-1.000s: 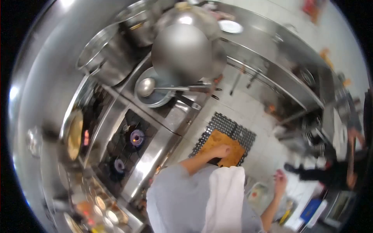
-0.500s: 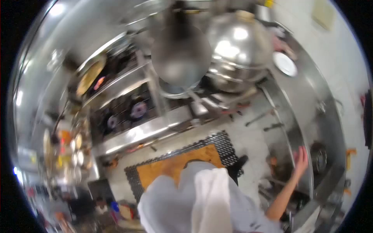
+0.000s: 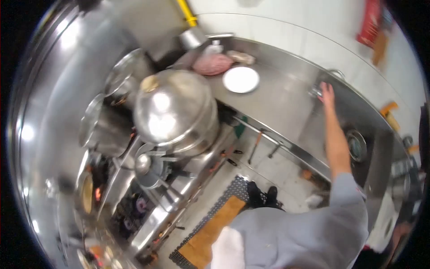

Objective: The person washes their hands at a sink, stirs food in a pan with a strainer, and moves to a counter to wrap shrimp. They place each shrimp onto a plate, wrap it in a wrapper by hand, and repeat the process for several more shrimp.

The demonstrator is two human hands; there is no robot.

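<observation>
My right hand (image 3: 327,93) reaches out at the end of a stretched arm, over the far end of the steel counter. Its fingers look extended and a little apart, right beside a metal tap (image 3: 316,91). Blur hides whether they touch it. A steel sink basin (image 3: 333,130) lies below the forearm, with a round metal bowl (image 3: 356,145) in it. My left hand is out of view.
A white plate (image 3: 241,80) and a reddish bundle (image 3: 212,64) lie on the counter. A large domed steel steamer (image 3: 174,112) stands on the stove beside tall pots (image 3: 107,127). A small flame (image 3: 98,193) burns under a pan. A mat (image 3: 210,233) covers the floor.
My view has turned right, toward the counter and sink. My right hand has moved from the counter's front edge up to the tap.
</observation>
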